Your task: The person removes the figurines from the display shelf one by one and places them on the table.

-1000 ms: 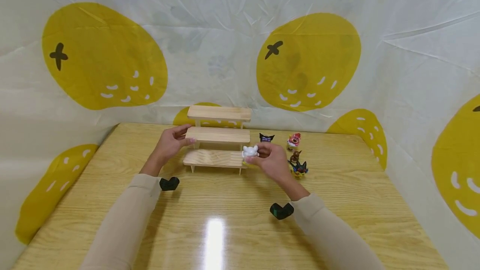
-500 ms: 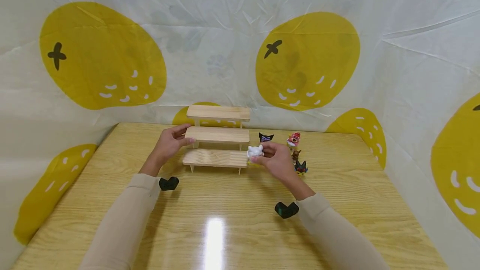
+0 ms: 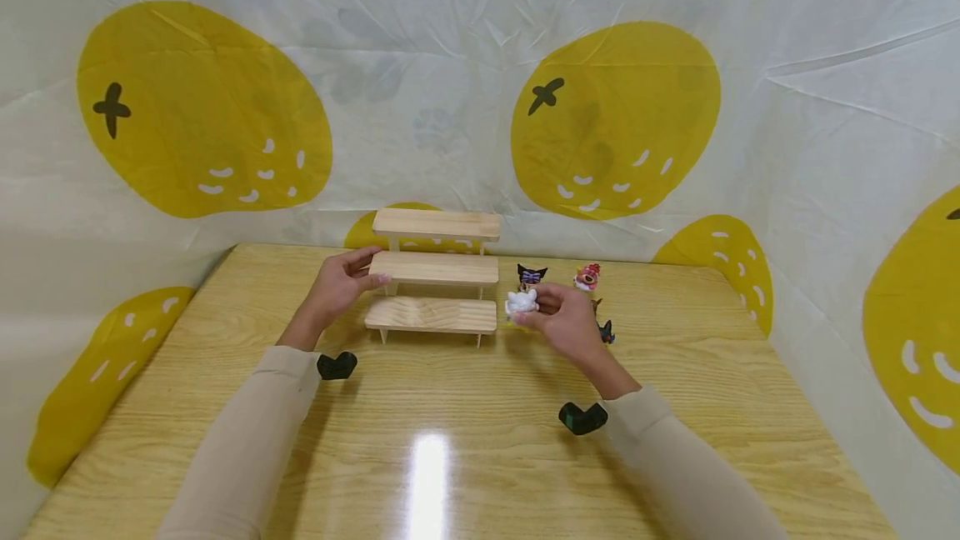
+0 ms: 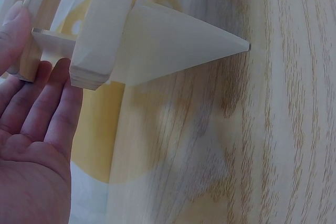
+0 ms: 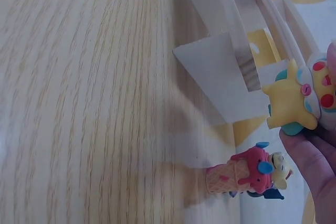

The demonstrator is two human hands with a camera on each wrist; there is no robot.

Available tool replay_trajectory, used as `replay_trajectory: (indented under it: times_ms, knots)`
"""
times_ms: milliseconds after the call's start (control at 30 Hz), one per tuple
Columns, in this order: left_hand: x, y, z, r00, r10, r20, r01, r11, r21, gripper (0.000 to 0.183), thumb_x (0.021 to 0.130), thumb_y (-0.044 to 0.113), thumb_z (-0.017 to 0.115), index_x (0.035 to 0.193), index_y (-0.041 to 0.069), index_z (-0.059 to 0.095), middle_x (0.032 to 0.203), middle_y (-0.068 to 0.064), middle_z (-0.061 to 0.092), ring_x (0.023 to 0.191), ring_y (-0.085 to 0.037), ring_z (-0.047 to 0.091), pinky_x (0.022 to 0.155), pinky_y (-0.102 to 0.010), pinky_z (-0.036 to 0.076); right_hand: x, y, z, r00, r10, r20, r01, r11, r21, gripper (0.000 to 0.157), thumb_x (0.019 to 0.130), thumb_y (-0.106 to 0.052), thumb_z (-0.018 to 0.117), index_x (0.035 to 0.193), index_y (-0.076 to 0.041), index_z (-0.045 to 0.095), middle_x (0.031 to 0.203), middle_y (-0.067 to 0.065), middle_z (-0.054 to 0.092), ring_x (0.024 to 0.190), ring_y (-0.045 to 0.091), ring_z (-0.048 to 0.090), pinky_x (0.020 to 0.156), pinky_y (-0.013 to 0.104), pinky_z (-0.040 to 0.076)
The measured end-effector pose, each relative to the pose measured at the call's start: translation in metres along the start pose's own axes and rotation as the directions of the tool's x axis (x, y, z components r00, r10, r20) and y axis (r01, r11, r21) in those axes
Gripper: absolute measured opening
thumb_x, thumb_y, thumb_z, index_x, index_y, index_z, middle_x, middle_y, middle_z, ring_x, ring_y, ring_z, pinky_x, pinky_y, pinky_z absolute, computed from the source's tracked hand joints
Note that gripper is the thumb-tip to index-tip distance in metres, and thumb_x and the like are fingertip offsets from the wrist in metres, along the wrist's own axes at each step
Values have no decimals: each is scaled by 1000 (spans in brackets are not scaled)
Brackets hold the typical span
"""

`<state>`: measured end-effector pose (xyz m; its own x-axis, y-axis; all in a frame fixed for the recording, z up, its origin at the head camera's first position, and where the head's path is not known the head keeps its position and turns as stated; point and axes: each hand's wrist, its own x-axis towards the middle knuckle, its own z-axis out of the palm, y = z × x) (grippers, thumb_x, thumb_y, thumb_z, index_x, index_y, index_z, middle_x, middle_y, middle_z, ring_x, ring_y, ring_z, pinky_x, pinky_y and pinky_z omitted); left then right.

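A three-tier wooden display stand stands on the table, its tiers bare. At its left end my left hand grips the middle tier, thumb on top and fingers below, as the left wrist view shows with the hand round the board. Just off the right end of the lowest tier, my right hand pinches a small figurine, white from above. In the right wrist view this figurine shows a yellow star-shaped part, teal bits and red dots, raised above the table.
Behind the right hand stands a black-eared figurine. Farther right are a red and pink figurine and a dark one partly hidden by the hand. A cone-shaped figurine stands near the stand. A patterned cloth hangs behind.
My right hand has moved right with the white figurine, from over the lowest tier's right end to beside it. The left hand stays on the stand.
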<state>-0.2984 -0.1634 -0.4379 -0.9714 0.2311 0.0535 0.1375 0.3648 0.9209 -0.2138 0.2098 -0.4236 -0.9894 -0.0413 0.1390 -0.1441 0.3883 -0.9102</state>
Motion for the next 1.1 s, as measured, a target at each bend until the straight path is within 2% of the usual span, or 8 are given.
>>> replay_trajectory:
  times_ms: [200, 433, 767, 1100]
  knots:
    - [0, 1, 0, 1000, -5, -4, 5, 1000, -7, 66, 101, 25, 71, 160, 11, 43, 169, -15, 35, 155, -39, 38, 124, -53, 40, -1, 2, -3, 1000, -7, -3, 7, 1000, -4, 46, 88, -6, 83, 129, 10, 67, 122, 30, 73, 112, 40, 74, 81, 24, 64]
    - [-1, 3, 1, 1000, -5, -9, 5, 1000, -12, 66, 101, 23, 71, 160, 9, 43, 169, -15, 35, 154, -40, 39, 123, -54, 41, 0, 9, -5, 1000, 8, 10, -7, 1000, -22, 52, 89, -6, 82, 135, 11, 63, 124, 30, 72, 115, 40, 73, 85, 28, 65]
    - [0, 3, 1, 1000, -14, -22, 13, 1000, -20, 65, 100, 24, 73, 159, 12, 46, 169, -15, 35, 153, -38, 41, 121, -54, 43, 1, 14, -6, 1000, -15, -7, 14, 1000, -27, 39, 87, -2, 83, 121, 12, 69, 118, 31, 74, 109, 40, 75, 80, 21, 63]
    - [-1, 3, 1, 1000, -9, -20, 8, 1000, -22, 67, 101, 22, 72, 159, 8, 44, 169, -17, 34, 154, -39, 39, 121, -55, 42, -1, 17, -6, 1000, -25, 6, 25, 1000, -19, 42, 88, -2, 82, 125, 13, 68, 120, 32, 73, 110, 41, 75, 81, 21, 63]
